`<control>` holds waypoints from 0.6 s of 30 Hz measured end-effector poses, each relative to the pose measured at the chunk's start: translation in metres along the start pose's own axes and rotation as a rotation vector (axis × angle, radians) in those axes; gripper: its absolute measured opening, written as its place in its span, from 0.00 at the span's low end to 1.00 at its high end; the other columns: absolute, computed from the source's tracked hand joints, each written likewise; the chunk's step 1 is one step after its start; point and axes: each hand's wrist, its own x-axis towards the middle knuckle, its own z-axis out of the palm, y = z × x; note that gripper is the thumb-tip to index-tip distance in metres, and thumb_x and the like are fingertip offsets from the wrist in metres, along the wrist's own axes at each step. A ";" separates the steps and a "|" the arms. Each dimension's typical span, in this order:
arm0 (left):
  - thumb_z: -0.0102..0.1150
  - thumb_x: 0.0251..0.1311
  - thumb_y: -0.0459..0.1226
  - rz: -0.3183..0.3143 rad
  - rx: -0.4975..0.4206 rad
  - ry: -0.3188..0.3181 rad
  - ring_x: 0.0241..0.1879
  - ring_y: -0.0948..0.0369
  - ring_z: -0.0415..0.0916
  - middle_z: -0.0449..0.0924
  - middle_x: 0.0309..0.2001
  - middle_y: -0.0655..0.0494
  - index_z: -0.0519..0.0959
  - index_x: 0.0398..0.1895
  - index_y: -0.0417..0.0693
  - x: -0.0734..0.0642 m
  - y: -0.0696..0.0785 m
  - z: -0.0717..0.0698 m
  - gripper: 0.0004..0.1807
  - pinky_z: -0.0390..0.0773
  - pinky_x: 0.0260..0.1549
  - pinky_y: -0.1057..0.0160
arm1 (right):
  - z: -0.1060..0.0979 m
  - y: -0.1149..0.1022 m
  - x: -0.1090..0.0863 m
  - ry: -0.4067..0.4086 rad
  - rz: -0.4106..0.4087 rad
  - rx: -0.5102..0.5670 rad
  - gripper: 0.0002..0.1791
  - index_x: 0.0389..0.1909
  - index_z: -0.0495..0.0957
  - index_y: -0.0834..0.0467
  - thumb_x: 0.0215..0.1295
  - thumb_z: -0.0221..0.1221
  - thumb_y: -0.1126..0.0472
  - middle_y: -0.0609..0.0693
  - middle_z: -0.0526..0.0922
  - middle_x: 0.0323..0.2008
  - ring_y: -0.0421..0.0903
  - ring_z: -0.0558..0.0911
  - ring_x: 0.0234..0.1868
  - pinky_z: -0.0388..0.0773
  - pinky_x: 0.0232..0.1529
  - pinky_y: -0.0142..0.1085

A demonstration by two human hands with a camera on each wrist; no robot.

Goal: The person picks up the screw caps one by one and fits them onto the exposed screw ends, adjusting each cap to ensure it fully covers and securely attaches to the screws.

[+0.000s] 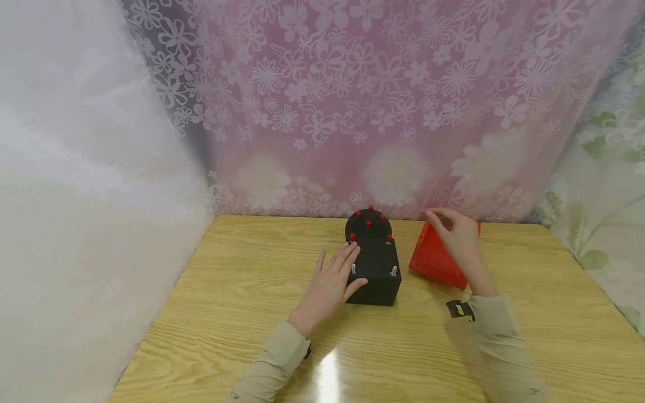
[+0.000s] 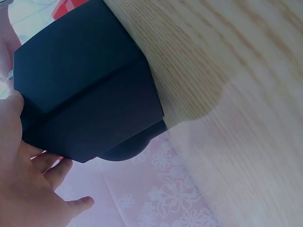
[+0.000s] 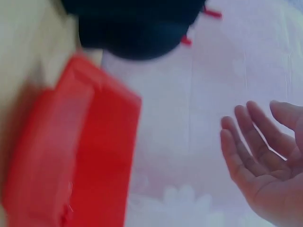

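A black box (image 1: 376, 263) with a rounded black board (image 1: 356, 226) at its back stands on the table. Several red knobs (image 1: 369, 224) sit on the board and along the box's far edge, and two small light-grey pieces (image 1: 394, 271) are near its front edge. My left hand (image 1: 327, 285) rests on the box's left side, fingers spread and fairly straight; the left wrist view shows fingers along the black box (image 2: 85, 80). Over the red open-topped bin (image 1: 434, 263) hovers my right hand (image 1: 461, 243), fingers slightly bent, with nothing between them in the right wrist view.
The wooden table (image 1: 242, 313) reaches back to a pink flowered curtain (image 1: 322, 112). A pale sheet (image 1: 90, 196) hangs on the left, and a leaf-patterned one (image 1: 599, 224) on the right. A black wrist strap (image 1: 459, 308) shows at the right cuff.
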 end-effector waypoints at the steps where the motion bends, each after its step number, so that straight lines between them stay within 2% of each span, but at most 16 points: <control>1: 0.38 0.76 0.61 -0.002 -0.002 -0.003 0.80 0.60 0.46 0.50 0.81 0.56 0.53 0.81 0.49 0.000 0.000 0.000 0.40 0.48 0.76 0.41 | -0.006 0.003 0.004 -0.019 0.000 -0.027 0.21 0.54 0.85 0.62 0.77 0.56 0.50 0.63 0.88 0.41 0.61 0.86 0.40 0.79 0.40 0.38; 4: 0.39 0.76 0.60 -0.007 -0.008 -0.005 0.80 0.60 0.46 0.51 0.81 0.55 0.53 0.81 0.48 0.000 -0.001 0.000 0.40 0.47 0.76 0.41 | -0.021 0.016 0.017 -0.141 0.014 -0.113 0.26 0.58 0.81 0.66 0.79 0.53 0.48 0.69 0.85 0.46 0.67 0.84 0.44 0.79 0.45 0.57; 7: 0.40 0.76 0.60 -0.015 -0.011 -0.005 0.80 0.60 0.45 0.51 0.81 0.55 0.53 0.81 0.48 0.000 -0.003 -0.001 0.40 0.47 0.76 0.41 | -0.030 0.029 0.029 -0.298 0.053 -0.194 0.30 0.62 0.77 0.68 0.80 0.50 0.45 0.73 0.81 0.53 0.70 0.82 0.50 0.77 0.50 0.64; 9: 0.40 0.76 0.60 -0.019 -0.009 -0.005 0.80 0.61 0.45 0.51 0.81 0.55 0.53 0.82 0.49 0.000 -0.004 -0.001 0.40 0.47 0.76 0.41 | -0.030 0.039 0.036 -0.365 0.054 -0.241 0.30 0.61 0.77 0.70 0.80 0.51 0.46 0.74 0.80 0.53 0.71 0.81 0.51 0.77 0.50 0.65; 13: 0.40 0.76 0.60 -0.020 -0.006 -0.002 0.80 0.60 0.45 0.51 0.81 0.55 0.54 0.81 0.49 0.000 -0.005 -0.002 0.40 0.47 0.76 0.41 | -0.021 0.059 0.044 -0.450 0.023 -0.324 0.22 0.55 0.80 0.73 0.77 0.56 0.55 0.71 0.84 0.45 0.68 0.83 0.43 0.78 0.44 0.61; 16: 0.39 0.76 0.60 -0.015 0.003 -0.003 0.80 0.60 0.46 0.51 0.80 0.55 0.54 0.81 0.48 0.000 -0.004 -0.002 0.39 0.49 0.76 0.40 | -0.011 0.074 0.047 -0.511 -0.041 -0.400 0.15 0.48 0.83 0.73 0.73 0.59 0.63 0.69 0.85 0.41 0.65 0.83 0.40 0.79 0.44 0.59; 18: 0.39 0.76 0.60 -0.013 0.007 -0.005 0.80 0.60 0.46 0.51 0.80 0.55 0.54 0.81 0.48 0.000 -0.004 -0.002 0.39 0.49 0.76 0.40 | -0.004 0.080 0.049 -0.530 -0.111 -0.453 0.10 0.42 0.84 0.72 0.69 0.61 0.67 0.67 0.86 0.39 0.65 0.84 0.40 0.80 0.44 0.59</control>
